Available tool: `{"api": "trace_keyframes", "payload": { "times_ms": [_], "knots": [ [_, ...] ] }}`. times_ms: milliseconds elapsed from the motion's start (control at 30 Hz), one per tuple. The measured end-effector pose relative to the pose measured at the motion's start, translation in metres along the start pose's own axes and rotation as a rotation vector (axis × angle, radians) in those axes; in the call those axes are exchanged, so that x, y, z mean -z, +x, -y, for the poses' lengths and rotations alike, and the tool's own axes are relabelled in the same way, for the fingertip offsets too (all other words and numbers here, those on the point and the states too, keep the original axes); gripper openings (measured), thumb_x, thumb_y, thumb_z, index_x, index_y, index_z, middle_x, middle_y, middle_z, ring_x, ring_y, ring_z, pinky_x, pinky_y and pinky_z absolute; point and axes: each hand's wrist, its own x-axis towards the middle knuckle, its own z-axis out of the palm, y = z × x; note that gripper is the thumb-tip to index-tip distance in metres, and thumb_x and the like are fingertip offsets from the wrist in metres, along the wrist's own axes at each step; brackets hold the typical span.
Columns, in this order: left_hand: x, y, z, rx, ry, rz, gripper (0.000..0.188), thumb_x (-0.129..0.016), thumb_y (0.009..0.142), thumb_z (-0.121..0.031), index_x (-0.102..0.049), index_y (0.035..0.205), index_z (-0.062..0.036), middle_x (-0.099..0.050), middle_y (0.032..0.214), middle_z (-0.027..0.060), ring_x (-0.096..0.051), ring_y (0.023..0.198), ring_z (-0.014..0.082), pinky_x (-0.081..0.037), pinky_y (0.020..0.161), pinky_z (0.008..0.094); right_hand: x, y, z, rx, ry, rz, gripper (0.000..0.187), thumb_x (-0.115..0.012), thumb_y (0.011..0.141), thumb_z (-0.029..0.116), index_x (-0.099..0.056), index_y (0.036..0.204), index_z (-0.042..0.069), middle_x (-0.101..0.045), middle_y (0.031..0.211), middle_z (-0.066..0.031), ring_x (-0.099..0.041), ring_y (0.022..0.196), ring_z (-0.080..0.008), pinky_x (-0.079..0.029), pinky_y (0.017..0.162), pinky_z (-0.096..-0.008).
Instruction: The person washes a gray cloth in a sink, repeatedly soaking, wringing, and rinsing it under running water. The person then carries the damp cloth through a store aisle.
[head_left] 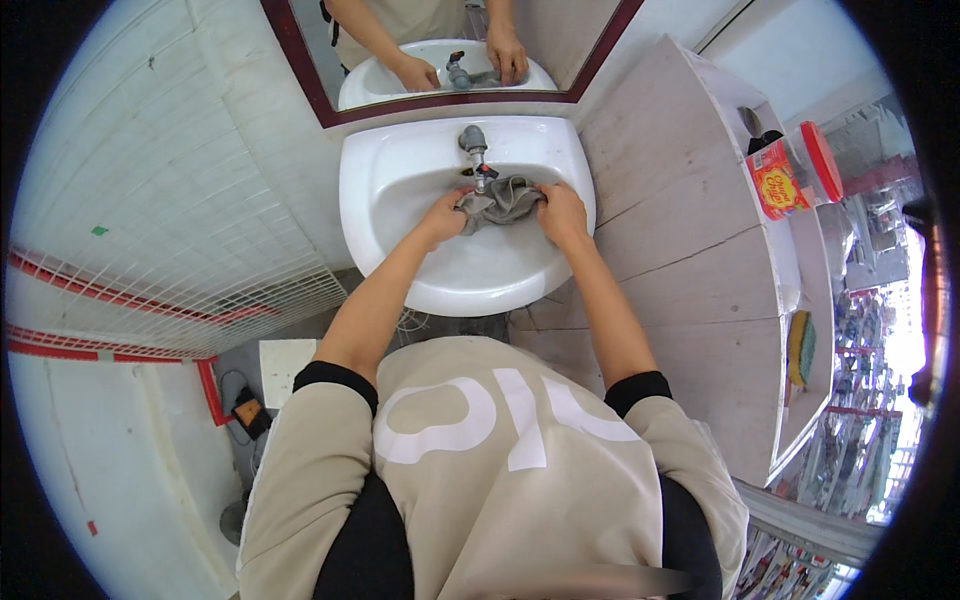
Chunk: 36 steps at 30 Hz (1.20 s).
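A crumpled grey cloth [508, 203] is stretched between my two hands over the basin of a white sink [480, 294]. My left hand [442, 218] pinches its left end, fingers closed. At its right end, my right hand [562, 213] grips the edge between thumb and fingers. Directly above the cloth's left part is a grey tap [477, 150] with a small dark handle, its spout pointing down at the fabric. Whether water is running cannot be made out.
A framed mirror [450, 108] hangs behind the sink and reflects my hands. On the right, a wooden shelf unit [690, 240] holds a red-and-yellow packet [778, 182], a red-lidded container [822, 162] and a sponge [800, 348]. White wire mesh [250, 310] stands left.
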Motion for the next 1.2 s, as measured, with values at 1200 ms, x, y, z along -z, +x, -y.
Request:
{"api": "trace_keyframes", "payload": {
  "times_ms": [1200],
  "knots": [
    [-0.050, 0.040, 0.016, 0.278, -1.340, -0.288, 0.030, -0.051, 0.095, -0.022, -0.051, 0.114, 0.0013, -0.060, 0.102, 0.0135, -0.063, 0.084, 0.0260, -0.056, 0.069, 0.0435, -0.029, -0.040, 0.026, -0.139, 0.367, 0.099, 0.030, -0.060, 0.077, 0.007, -0.067, 0.106, 0.005, -0.062, 0.103, -0.0196, -0.061, 0.095, -0.0367, -0.047, 0.086, -0.0421]
  ]
}}
